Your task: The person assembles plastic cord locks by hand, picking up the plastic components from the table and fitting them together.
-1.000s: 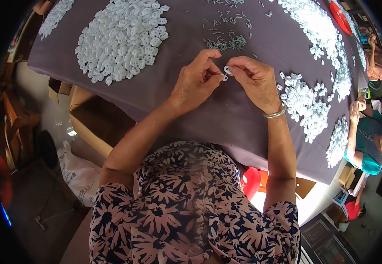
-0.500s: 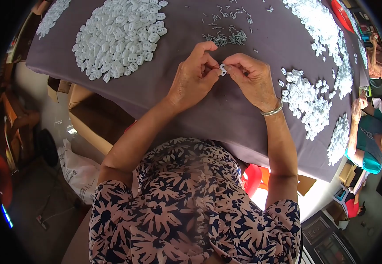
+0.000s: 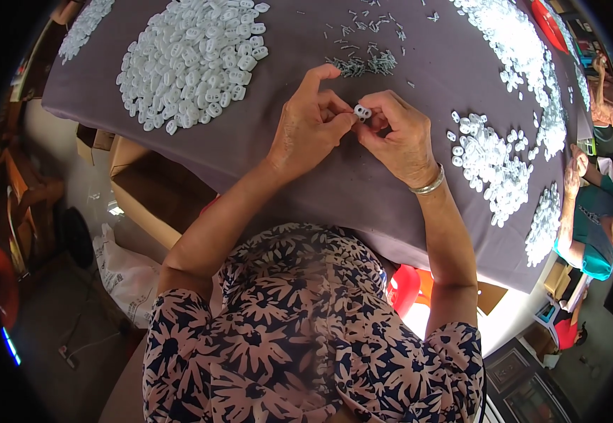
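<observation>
Above the near part of the cloth, a small white plastic piece with two holes [image 3: 363, 112] is pinched between my fingertips. My right hand [image 3: 404, 137] grips it between thumb and fingers; a metal bangle circles that wrist. Thumb and a finger of my left hand [image 3: 309, 121] close at its left edge, while the index finger is raised. Whether a screw is also between these fingertips is hidden. Just beyond my hands lies a pile of small metal screws [image 3: 368, 65], with several strewn farther back. To the right is a heap of small white two-holed pieces [image 3: 493, 166].
A large mound of white plastic pieces [image 3: 190, 63] covers the left of the dark tablecloth [image 3: 299, 197]. More white pieces [image 3: 514, 42] spread along the right side, near a red dish [image 3: 550, 27]. An opened cardboard box [image 3: 151, 190] stands below the left edge. Other people sit at right.
The white piece has been turned so its two holes now show. My right hand has shifted slightly down and left at the wrist; my left stays almost in place.
</observation>
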A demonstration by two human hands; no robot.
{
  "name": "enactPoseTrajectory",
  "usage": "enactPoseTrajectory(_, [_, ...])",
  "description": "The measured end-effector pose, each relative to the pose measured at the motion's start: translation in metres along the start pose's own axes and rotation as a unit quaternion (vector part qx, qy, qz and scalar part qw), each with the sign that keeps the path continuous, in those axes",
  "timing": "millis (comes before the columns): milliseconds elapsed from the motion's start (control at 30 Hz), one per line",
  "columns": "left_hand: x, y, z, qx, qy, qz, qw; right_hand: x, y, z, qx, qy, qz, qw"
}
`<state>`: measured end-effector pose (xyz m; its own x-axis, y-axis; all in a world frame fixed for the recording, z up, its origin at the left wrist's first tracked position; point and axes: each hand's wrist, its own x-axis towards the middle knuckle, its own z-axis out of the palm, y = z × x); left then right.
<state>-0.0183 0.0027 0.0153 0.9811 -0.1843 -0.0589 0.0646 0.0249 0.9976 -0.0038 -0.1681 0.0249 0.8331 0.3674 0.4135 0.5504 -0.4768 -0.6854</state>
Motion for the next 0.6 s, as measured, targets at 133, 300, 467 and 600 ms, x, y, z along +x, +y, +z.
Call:
enactPoseTrajectory(133, [0.001, -0.002, -0.002, -0.037, -0.020, 0.028, 0.999, -0.001, 0.001, 0.000, 0.008, 0.001, -0.004, 1.000])
enactPoseTrajectory(300, [0.004, 0.004, -0.004, -0.050, -0.043, -0.002, 0.998, 0.000, -0.002, -0.001, -0.012, 0.003, -0.017, 1.000])
enactPoseTrajectory(467, [0.004, -0.007, 0.000, -0.054, -0.027, 0.028, 0.998, -0.002, 0.001, 0.002, -0.035, -0.004, -0.032, 0.999])
enactPoseTrajectory(600, [0.001, -0.001, 0.002, -0.064, -0.009, 0.025, 0.998, -0.002, 0.002, -0.001, -0.077, -0.009, -0.047, 0.996])
